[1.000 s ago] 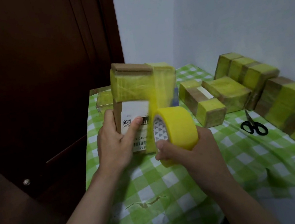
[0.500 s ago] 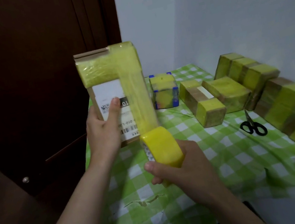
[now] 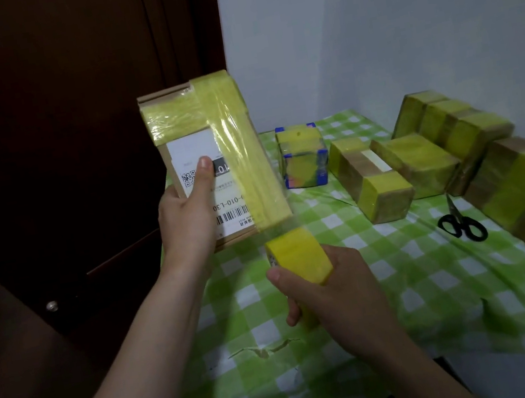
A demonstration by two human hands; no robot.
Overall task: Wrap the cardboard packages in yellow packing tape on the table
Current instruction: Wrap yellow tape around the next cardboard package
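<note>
My left hand grips a flat cardboard package upright above the table's left edge, thumb on its white shipping label. Yellow tape bands its top, and a strip runs down its right side. That strip leads to the yellow tape roll, which my right hand holds just below the package's lower right corner. The table carries a green and white checked cloth.
Several tape-wrapped boxes stand at the back and along the right wall, and a small one has blue corners. Black scissors lie on the cloth at right. A dark wooden door is at left.
The package was turned upright and lifted higher, its label now facing me. The roll came down from the package's front to below its lower corner, laying a strip along its right side.
</note>
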